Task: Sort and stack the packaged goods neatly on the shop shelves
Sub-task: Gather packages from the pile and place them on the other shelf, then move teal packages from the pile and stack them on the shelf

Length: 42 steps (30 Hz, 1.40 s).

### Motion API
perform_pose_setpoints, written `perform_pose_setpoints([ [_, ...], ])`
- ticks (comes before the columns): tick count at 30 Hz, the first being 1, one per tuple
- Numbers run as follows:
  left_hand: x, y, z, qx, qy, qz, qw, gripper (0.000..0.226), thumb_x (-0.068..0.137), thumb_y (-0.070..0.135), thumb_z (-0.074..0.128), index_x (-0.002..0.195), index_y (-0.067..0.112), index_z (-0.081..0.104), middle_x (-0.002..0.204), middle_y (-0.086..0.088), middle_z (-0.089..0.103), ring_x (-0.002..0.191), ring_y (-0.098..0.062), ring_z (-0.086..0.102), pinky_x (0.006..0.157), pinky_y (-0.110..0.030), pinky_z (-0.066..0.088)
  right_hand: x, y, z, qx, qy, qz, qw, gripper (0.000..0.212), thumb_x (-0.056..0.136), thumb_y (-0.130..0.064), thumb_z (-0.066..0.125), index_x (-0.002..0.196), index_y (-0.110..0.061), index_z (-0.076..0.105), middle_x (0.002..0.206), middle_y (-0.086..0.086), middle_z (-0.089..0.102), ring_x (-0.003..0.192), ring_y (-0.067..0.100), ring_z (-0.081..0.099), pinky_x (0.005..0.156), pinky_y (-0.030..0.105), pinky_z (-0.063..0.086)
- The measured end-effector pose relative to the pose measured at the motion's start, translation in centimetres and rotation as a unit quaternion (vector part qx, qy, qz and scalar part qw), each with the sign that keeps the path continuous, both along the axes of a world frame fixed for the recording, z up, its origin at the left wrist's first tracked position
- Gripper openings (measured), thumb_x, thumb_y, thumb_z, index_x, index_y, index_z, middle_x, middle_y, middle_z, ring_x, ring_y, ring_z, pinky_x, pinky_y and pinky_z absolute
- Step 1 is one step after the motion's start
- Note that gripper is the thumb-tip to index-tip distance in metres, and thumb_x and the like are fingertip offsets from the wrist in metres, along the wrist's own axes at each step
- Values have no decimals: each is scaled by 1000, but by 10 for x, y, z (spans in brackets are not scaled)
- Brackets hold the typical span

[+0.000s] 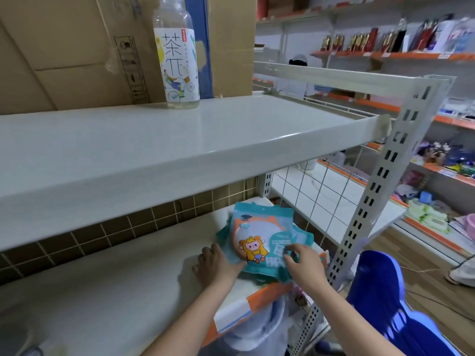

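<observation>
A stack of teal flat packets [259, 235] with a cartoon child in yellow lies on the lower white shelf [115, 283], near its right end. My left hand [216, 265] lies flat on the shelf with its thumb against the stack's left edge, fingers spread. My right hand [303, 263] rests on the near right corner of the top packet, fingertips curled down onto it.
The upper shelf [128, 150] overhangs the stack and carries a tea bottle [177, 52] before cardboard boxes [64, 47]. A perforated upright [372, 196] and wire grid close the right end. A blue plastic chair [390, 304] stands at the right, stocked shelves beyond.
</observation>
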<state>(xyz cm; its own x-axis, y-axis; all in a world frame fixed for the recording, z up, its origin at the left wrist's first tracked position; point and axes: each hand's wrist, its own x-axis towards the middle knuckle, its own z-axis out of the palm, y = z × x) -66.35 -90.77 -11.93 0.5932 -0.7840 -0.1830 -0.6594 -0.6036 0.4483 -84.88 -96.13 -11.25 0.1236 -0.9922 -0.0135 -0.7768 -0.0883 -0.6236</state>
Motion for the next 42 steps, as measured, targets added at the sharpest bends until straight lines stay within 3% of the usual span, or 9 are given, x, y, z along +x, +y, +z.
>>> perform_pose_setpoints([
  [3,14,9,-1,-25,9,-28,999,63,80,63,57,126,21,46,130,-2,50,123,-23,45,98,-38,38,9,3,2,-25,2,-14,1000,26,91,-28,56,114,-21,65,123,2,61,109,17,55,91,35,47],
  [6,32,30,11,-91,34,-44,994,30,89,51,51,100,23,56,107,4,61,101,-19,57,87,-37,48,27,12,8,-41,-30,3,999,23,90,-22,55,110,-20,66,120,3,62,106,20,57,91,37,47],
  [13,95,109,41,-177,26,18,984,22,91,37,51,75,21,54,79,4,62,81,-20,59,68,-32,47,99,47,14,-49,-45,150,986,20,92,-16,54,107,-16,68,105,4,68,95,23,61,81,31,47],
  [16,130,152,45,-187,46,66,979,22,90,33,52,76,18,56,76,1,63,79,-23,60,69,-35,48,139,67,16,-53,-52,207,975,14,91,-16,56,98,-18,68,92,0,68,79,14,58,70,17,42],
  [20,175,217,46,-217,136,146,956,19,89,36,54,76,22,58,79,-6,64,79,-27,62,73,-40,51,191,99,17,-29,-46,248,967,10,92,-20,55,95,-26,63,93,-6,67,76,11,61,70,26,49],
  [26,231,333,57,-294,108,227,922,18,93,17,56,76,21,56,78,-6,64,70,-17,61,56,-15,43,259,169,21,-29,-55,303,951,12,90,-17,56,86,-26,63,80,-5,65,78,20,65,62,25,41],
  [32,287,457,56,-287,110,256,917,17,94,10,51,81,18,57,78,-5,63,76,-25,63,73,-41,51,325,264,17,-5,-69,328,942,12,89,-16,57,86,-27,63,82,-1,68,78,23,64,66,31,47],
  [38,339,571,59,-291,82,301,904,15,94,13,53,81,15,58,80,-11,66,74,-28,65,63,-31,46,388,362,7,1,-87,343,935,10,89,-16,57,86,-24,63,80,5,71,74,25,66,63,32,47],
  [42,368,630,55,-291,72,327,896,13,93,15,55,81,16,60,75,-8,68,71,-27,64,63,-37,46,421,416,2,25,-110,360,926,15,90,-13,57,84,-26,62,78,-7,66,75,17,67,62,26,46],
])
